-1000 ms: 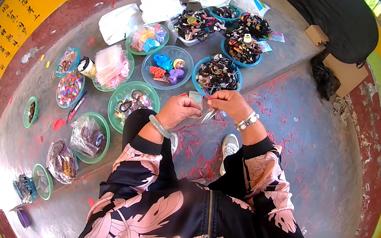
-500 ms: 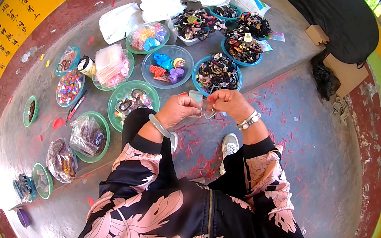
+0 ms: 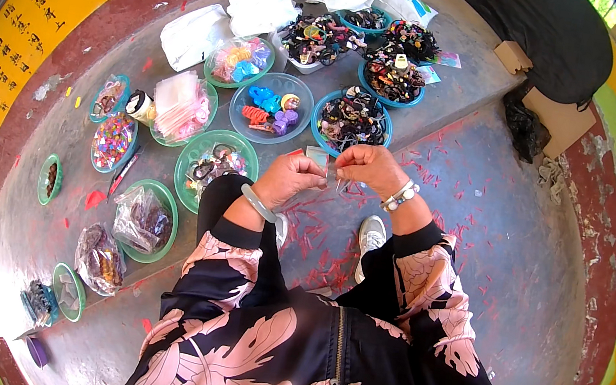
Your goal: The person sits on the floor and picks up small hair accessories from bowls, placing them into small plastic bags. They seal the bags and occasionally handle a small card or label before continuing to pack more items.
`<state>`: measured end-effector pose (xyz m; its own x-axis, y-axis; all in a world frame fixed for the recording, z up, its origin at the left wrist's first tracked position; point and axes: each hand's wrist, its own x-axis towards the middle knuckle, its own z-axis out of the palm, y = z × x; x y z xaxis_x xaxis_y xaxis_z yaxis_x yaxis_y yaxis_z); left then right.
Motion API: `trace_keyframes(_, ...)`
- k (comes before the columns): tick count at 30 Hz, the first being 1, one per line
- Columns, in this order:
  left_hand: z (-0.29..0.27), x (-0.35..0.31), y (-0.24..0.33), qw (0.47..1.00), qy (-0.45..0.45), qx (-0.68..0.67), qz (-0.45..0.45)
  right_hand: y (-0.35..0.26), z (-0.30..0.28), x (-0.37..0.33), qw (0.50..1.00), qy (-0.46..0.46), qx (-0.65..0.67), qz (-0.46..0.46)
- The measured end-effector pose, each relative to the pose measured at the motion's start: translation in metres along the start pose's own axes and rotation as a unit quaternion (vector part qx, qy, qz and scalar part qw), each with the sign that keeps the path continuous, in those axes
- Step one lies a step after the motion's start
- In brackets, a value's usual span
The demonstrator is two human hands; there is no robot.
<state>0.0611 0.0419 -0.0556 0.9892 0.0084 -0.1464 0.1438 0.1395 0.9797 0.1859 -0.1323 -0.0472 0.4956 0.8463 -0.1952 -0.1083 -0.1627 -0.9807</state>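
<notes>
Over my lap, my left hand (image 3: 284, 181) is closed in a pinch on a small clear plastic packet (image 3: 318, 156) with touches of red at its edges. My right hand (image 3: 374, 169) is closed too, its thumb and fingertips pressed together at the packet's right side. Something thin and pale hangs below the right fingertips, too small to name. Just beyond the hands stands a blue bowl (image 3: 320, 125) full of dark hair ties. A green bowl (image 3: 184, 151) of mixed small accessories is left of my left hand.
A clear bowl (image 3: 236, 119) holds blue, orange and purple pieces. Further left are a bowl of colourful bits (image 3: 108, 166), a green bowl (image 3: 172, 240) with a bagged dark bundle, and stacked pink packets (image 3: 179, 103). White bags (image 3: 192, 34) stand behind. Red scraps (image 3: 318, 233) litter the floor.
My right hand has turned slightly and its fingertips have drawn downward at the packet. My left hand has hardly moved.
</notes>
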Motion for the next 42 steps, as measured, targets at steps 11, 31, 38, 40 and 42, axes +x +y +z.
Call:
trace_keyframes(11,0.01,-0.005,0.009,0.716,0.313,0.508,0.363,-0.017,0.009,-0.009,0.97,0.069,0.202,0.113)
trace_keyframes(31,0.027,-0.009,0.007,0.633,0.265,0.583,0.436,-0.01,0.007,-0.006,0.955,0.086,0.259,0.115)
trace_keyframes(38,0.027,-0.008,0.016,0.813,0.194,0.425,0.349,-0.011,-0.002,-0.006,0.994,0.093,-0.048,-0.025)
trace_keyframes(40,0.02,-0.005,0.011,0.908,0.161,0.269,0.278,-0.012,-0.003,-0.008,0.994,0.045,-0.088,-0.047)
trace_keyframes(42,0.014,-0.005,0.008,0.986,0.079,0.035,0.14,-0.018,-0.001,-0.012,0.997,-0.017,-0.064,-0.037)
